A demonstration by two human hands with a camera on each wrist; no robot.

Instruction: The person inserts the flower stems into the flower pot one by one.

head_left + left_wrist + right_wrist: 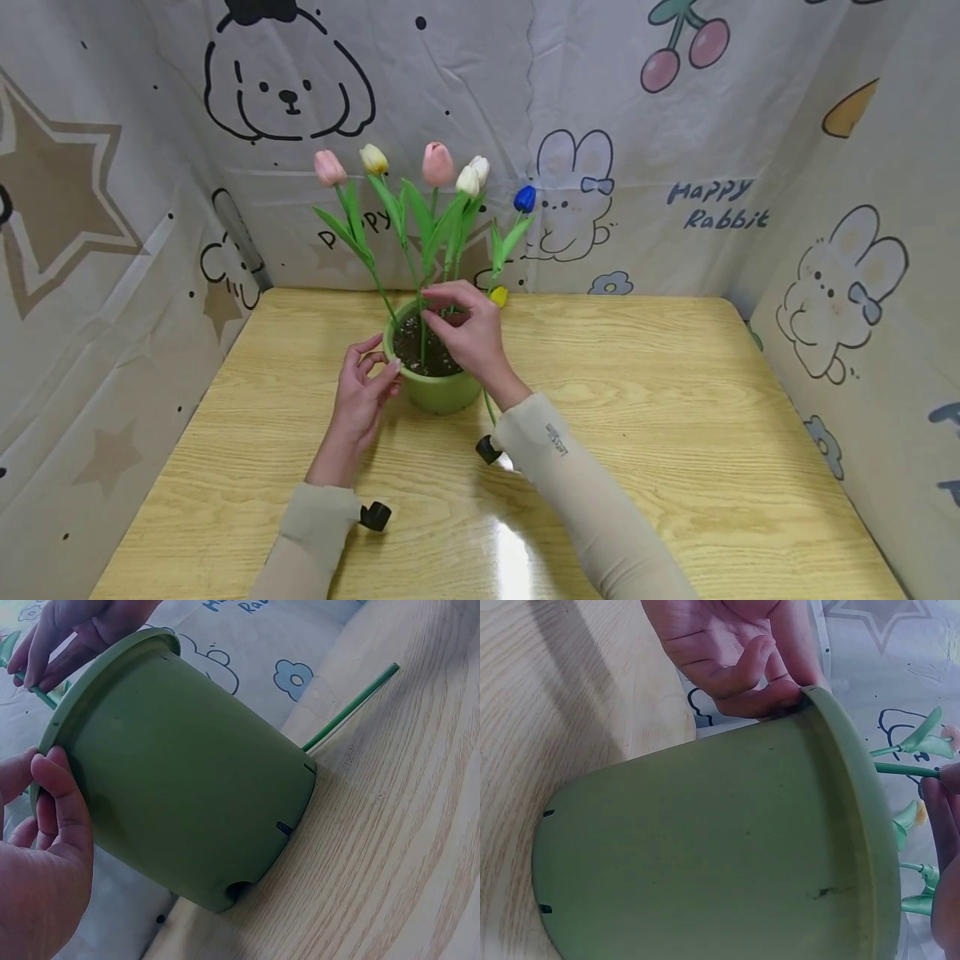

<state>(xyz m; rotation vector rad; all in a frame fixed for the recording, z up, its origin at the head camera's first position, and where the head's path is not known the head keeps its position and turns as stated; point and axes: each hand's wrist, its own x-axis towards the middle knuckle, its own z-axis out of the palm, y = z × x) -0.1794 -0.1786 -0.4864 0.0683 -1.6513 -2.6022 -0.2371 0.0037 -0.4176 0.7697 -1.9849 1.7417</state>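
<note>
A green flower pot [442, 397] filled with dark soil [408, 346] stands on the table. My left hand [362, 396] grips its rim at the left, thumb and fingers on either side, as the left wrist view also shows. Over the soil, my right hand [474, 329] pinches a green tulip stem [904, 769] between thumb and fingers. Which bloom tops that stem is hard to tell among the leaves. Several artificial tulips rise from the pot: pink [330, 167], pale yellow [373, 159], a larger pink [437, 164], white [468, 181] and blue [525, 199].
A yellow tulip bloom [498, 296] shows low behind my right hand. Beside the pot, a loose green stem [352, 707] lies along the wooden table [637, 400]. Printed cloth [465, 75] encloses the back and sides. Black devices [375, 517] sit at the wrists.
</note>
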